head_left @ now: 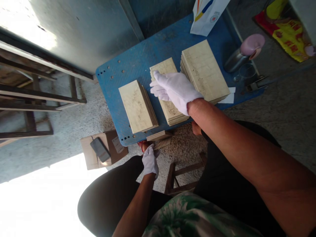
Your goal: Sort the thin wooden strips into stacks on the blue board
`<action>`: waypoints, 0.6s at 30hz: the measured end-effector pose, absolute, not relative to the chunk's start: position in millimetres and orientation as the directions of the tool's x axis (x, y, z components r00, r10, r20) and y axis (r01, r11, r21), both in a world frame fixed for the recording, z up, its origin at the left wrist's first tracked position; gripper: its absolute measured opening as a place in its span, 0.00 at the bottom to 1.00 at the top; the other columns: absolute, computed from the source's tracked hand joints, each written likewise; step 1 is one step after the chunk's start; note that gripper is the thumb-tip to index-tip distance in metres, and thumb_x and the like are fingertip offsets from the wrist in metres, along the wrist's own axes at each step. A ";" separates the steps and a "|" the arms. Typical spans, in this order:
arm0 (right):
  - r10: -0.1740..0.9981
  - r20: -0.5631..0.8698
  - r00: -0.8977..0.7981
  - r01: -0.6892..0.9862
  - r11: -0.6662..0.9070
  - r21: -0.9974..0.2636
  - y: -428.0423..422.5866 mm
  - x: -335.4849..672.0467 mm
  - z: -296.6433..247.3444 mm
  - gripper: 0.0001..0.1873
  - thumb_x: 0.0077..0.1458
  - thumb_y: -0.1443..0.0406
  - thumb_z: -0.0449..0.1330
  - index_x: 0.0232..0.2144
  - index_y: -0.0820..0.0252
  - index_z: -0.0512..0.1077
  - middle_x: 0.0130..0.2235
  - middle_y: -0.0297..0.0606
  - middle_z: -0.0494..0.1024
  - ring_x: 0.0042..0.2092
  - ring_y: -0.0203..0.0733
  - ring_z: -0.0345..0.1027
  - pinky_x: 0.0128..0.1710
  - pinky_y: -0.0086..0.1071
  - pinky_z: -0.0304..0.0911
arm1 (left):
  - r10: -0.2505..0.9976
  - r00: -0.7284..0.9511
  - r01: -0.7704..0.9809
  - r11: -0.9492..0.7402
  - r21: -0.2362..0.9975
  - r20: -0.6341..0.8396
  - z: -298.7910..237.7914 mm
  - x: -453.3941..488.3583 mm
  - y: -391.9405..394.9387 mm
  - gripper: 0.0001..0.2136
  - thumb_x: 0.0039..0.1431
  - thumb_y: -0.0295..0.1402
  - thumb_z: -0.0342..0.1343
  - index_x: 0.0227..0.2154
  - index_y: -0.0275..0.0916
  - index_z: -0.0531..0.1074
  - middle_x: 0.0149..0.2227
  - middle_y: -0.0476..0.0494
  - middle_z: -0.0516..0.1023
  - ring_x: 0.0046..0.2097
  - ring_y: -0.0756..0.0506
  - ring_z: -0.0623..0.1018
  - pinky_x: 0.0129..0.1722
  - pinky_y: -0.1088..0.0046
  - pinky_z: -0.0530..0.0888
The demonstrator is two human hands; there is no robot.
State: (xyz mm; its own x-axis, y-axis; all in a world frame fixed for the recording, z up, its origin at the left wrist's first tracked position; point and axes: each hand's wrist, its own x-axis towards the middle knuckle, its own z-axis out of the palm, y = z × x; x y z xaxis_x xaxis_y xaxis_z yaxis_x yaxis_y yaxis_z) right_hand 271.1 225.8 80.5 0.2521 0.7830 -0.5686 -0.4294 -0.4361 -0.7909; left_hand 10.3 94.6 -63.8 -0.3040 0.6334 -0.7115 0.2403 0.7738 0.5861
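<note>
Three stacks of thin pale wooden panels lie on a blue table (138, 62): a left stack (137, 105), a middle stack (170, 110) and a larger right stack (204, 70). My right hand (175, 90), in a white glove, lies flat with fingers stretched on top of the middle stack. My left hand (150, 161), also gloved, is down below the table's near edge, fingers closed on a small bundle of panels (159, 137) held over the floor.
A metal cup with a pink lid (243, 54), a glass (247, 70) and a white bag (206, 14) stand on the table's far right. A phone (100, 149) lies on a cardboard box (89, 154) on the floor. A wooden stool (184, 172) stands between my knees.
</note>
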 end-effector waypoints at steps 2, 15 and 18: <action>0.786 -0.564 0.255 -0.440 -0.425 -0.791 225.0 272.1 80.8 0.22 0.59 0.50 0.56 0.24 0.62 0.70 0.24 0.36 0.74 0.31 0.35 0.71 0.28 0.26 0.63 | 0.623 -0.306 0.273 0.782 0.561 -0.720 -61.5 9.2 94.1 0.07 0.57 0.33 0.57 0.36 0.39 0.78 0.40 0.40 0.78 0.42 0.45 0.79 0.39 0.73 0.77; 0.789 -0.559 0.256 -0.456 -0.411 -0.789 223.0 274.5 80.0 0.21 0.59 0.51 0.56 0.25 0.62 0.70 0.28 0.40 0.76 0.32 0.36 0.71 0.27 0.26 0.63 | 0.363 -0.366 0.280 0.921 0.270 -0.857 -110.2 -13.4 108.9 0.09 0.41 0.28 0.68 0.26 0.39 0.73 0.28 0.38 0.75 0.32 0.39 0.78 0.26 0.65 0.76; 0.796 -0.548 0.257 -0.442 -0.407 -0.799 224.0 274.4 75.1 0.22 0.58 0.50 0.57 0.24 0.62 0.70 0.28 0.40 0.76 0.33 0.38 0.72 0.30 0.29 0.65 | 0.383 -0.337 0.298 0.910 0.288 -0.860 -120.6 -14.3 110.3 0.08 0.46 0.30 0.66 0.29 0.36 0.74 0.28 0.39 0.74 0.33 0.39 0.78 0.27 0.65 0.75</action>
State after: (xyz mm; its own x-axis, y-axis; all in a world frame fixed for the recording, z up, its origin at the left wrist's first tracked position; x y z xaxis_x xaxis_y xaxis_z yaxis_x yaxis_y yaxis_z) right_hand 274.4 224.0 75.1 0.2568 0.7961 -0.5479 -0.4420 -0.4074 -0.7991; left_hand -14.3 110.3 -120.6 -0.3368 0.3825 -0.8604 0.2983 0.9100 0.2879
